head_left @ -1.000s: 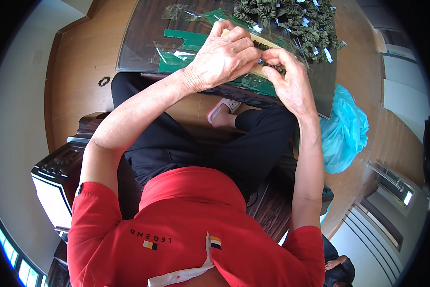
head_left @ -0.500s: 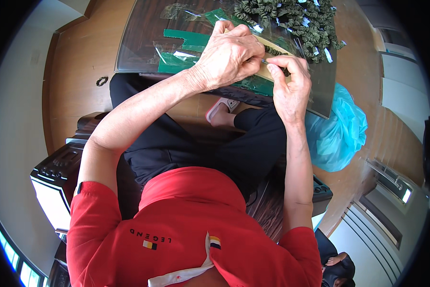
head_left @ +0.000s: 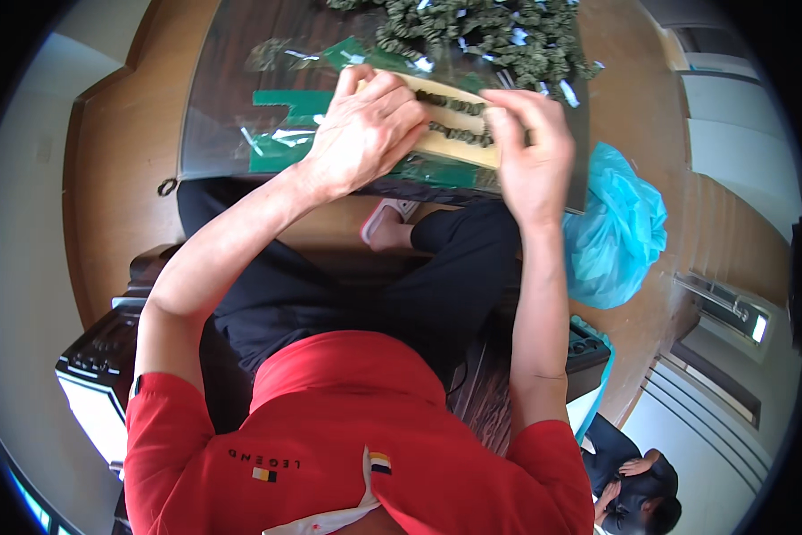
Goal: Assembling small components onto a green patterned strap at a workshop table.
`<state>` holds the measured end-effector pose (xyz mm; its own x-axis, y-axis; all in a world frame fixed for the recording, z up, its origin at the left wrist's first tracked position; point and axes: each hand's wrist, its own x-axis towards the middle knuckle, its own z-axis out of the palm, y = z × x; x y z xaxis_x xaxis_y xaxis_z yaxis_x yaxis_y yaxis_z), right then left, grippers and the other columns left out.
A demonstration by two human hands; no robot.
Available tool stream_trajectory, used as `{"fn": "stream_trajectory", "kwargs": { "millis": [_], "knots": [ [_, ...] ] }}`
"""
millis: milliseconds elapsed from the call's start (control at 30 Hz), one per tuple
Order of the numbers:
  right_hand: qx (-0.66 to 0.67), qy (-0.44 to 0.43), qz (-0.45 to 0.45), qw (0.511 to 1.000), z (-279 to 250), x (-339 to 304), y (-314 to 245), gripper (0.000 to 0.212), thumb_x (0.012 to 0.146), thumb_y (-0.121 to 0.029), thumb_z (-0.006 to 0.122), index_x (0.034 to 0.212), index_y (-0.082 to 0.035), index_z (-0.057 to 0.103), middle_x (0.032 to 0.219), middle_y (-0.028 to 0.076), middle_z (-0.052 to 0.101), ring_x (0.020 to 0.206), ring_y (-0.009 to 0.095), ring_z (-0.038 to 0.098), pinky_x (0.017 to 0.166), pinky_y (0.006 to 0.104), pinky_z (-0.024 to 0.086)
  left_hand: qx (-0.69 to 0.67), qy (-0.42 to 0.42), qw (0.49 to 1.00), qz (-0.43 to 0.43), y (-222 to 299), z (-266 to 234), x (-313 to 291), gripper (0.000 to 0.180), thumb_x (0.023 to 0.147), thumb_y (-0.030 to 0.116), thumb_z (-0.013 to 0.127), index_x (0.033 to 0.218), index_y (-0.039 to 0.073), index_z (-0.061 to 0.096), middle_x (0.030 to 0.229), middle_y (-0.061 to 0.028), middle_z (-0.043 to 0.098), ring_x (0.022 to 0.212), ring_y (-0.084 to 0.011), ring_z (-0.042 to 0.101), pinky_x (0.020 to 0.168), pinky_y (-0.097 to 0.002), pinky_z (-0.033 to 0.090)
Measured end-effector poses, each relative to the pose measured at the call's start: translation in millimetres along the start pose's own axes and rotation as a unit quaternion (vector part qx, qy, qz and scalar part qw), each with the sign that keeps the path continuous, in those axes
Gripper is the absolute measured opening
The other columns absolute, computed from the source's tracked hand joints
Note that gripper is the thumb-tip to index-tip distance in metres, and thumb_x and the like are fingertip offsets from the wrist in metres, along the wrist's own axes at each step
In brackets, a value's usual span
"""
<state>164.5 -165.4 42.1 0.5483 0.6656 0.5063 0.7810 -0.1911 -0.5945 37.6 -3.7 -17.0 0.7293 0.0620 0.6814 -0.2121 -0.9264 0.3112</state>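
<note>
A pale yellow card [head_left: 472,155] is held slantwise above the near side of the table. A dark green ruched scrunchie [head_left: 461,135] lies along it in two roughly parallel rows. My left hand [head_left: 370,127] grips the card's left end with bent fingers. On the right end, my right hand [head_left: 536,147] is closed, fingers along the top and thumb toward the near side, slightly blurred. Its palm side hides that end of the scrunchie. Just beyond the card lies a heap of similar green scrunchies [head_left: 490,40] with small white tags.
Green sheet pieces [head_left: 280,97] and clear plastic scraps lie on the dark glossy table [head_left: 218,107]. A light blue plastic bag [head_left: 610,232] hangs or stands by the table's right corner. One dark ring-shaped band [head_left: 166,187] is on the floor at left. Another person [head_left: 633,477] is at lower right.
My hands have moved apart to opposite ends of the card, from a close pinch near its middle. Both scrunchie rows now show. The whole view has shifted, with the table lower and further left.
</note>
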Motion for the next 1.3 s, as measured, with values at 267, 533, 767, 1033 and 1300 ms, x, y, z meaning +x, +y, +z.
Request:
{"fn": "stream_trajectory", "kwargs": {
  "millis": [267,533,767,1033,1300],
  "knots": [
    [-0.254,-0.13,0.088,0.954,-34.4,34.4,80.2,0.006,0.085,-0.008,0.066,0.091,-0.007,0.068,0.092,0.008,0.069,0.081,0.023,0.062,0.07,0.034,0.049,-0.013,-0.004,1.0,-0.005,6.4,3.8,11.9,0.009,0.086,0.01,0.067,0.088,0.01,0.058,0.089,-0.0031,0.057,0.094,-0.0207,0.052,0.098,-0.0412,0.034],
    [-0.472,-0.091,-0.096,0.871,-7.3,29.2,97.2,0.008,0.086,-0.005,0.059,0.092,-0.003,0.065,0.088,0.013,0.065,0.077,0.03,0.063,0.068,0.0393,0.051,-0.018,0.001,1.0,-0.005,0.8,-0.6,2.8,0.01,0.086,0.011,0.067,0.087,0.01,0.057,0.09,-0.0039,0.057,0.094,-0.0216,0.052,0.097,-0.0408,0.034],
    [0.113,0.019,0.148,0.982,-27.8,15.2,61.5,0.017,0.095,-0.003,0.049,0.109,-0.003,0.06,0.088,0.007,0.06,0.067,0.013,0.05,0.062,0.0282,0.045,-0.012,-0.001,1.0,-0.012,-4.4,-5.1,-4.3,0.01,0.085,0.01,0.067,0.09,0.009,0.059,0.099,-0.0031,0.058,0.1,-0.0218,0.052,0.096,-0.0382,0.036],
    [0.19,-0.08,0.267,0.941,3.7,-78.4,-50.6,0.026,0.099,-0.009,0.054,0.123,0.0,0.059,0.098,0.004,0.065,0.067,0.006,0.045,0.055,0.0218,0.039,-0.021,0.01,0.999,-0.035,-3.9,-10.2,-12.0,0.011,0.085,0.01,0.069,0.095,0.009,0.062,0.11,-0.0003,0.06,0.111,-0.0212,0.051,0.095,-0.0359,0.037],
    [-0.067,0.06,0.141,0.986,50.5,-76.5,-75.9,0.009,0.09,-0.001,0.064,0.097,0.002,0.069,0.08,0.01,0.071,0.063,0.017,0.059,0.061,0.0289,0.05,-0.043,0.03,0.999,-0.006,-2.2,-9.4,-15.0,0.01,0.083,0.013,0.068,0.09,0.008,0.062,0.106,-0.0024,0.06,0.107,-0.0223,0.052,0.095,-0.0379,0.037]
  ]
}}
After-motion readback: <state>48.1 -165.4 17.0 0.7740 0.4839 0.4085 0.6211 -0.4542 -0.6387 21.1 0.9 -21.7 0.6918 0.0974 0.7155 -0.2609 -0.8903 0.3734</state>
